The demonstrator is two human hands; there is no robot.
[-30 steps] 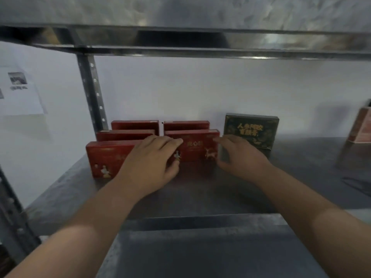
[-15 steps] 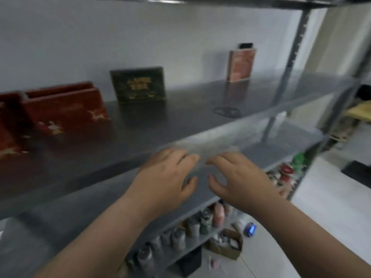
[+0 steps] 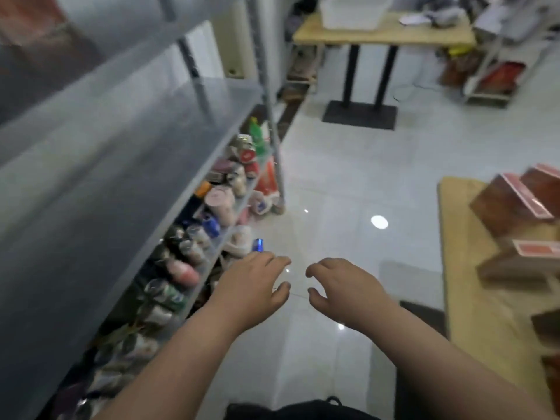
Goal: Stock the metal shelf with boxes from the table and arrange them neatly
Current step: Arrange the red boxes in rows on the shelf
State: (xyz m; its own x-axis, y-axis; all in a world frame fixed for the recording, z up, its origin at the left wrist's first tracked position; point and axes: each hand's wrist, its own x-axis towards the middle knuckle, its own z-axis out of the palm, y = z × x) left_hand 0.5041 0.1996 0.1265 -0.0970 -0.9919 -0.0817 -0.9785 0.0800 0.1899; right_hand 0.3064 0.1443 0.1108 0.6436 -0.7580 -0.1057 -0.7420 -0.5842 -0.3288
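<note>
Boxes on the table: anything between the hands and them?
Nothing visible. The left hand and right hand hang empty over the floor; only open space lies between them and the boxes on the table.

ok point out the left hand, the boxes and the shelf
left hand (image 3: 253,286), head view, back of the hand
boxes (image 3: 503,209), head view, brown side of the upper box
shelf (image 3: 127,140), head view, bare grey board
</note>
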